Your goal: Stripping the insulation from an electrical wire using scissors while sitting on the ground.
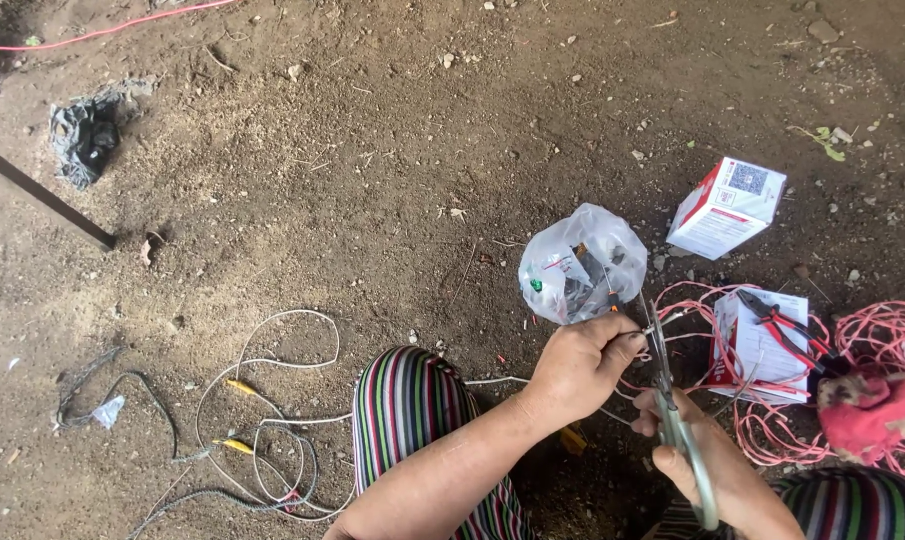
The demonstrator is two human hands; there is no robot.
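The bare brown dirt floor (372,180) carries everything here. At three o'clock from my hands sprawls the tangled heap of thin pink wire (872,335), with a flat white-and-red cardboard packet (747,340) and red-handled pliers (787,328) on it. At twelve o'clock sits the knotted clear plastic bag of small parts (582,262). My left hand (577,368) has its fingers pinched together on the thin white wire end (662,322); my right hand (707,462) is clamped round the grey-handled steel scissors (672,400), blades pointing to twelve and meeting that wire. I judge a light bite works best: nick only the sheath, keep the wire taut, and turn it a little.
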